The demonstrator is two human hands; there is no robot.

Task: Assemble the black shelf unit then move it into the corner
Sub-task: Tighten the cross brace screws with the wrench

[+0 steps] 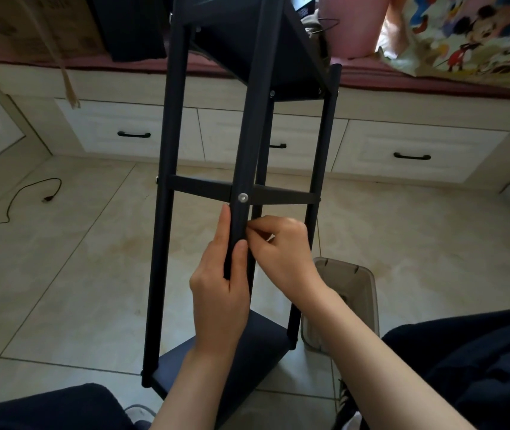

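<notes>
Mostly assembled: black shelf unit upright on floor, posts, crossbar, shelves bolted. Left hand gripping front post; right hand pinching beside it, contents unclear. Corner move still undone.

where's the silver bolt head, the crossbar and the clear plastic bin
silver bolt head [242, 197]: head view, centre of the bolt.
crossbar [199, 184]: head view, left half of the bar.
clear plastic bin [351, 273]: head view, on its lid.

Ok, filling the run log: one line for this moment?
stage: assembly | left hand: grips front post | right hand: pinching at post | shelf unit: not yet in corner
</notes>
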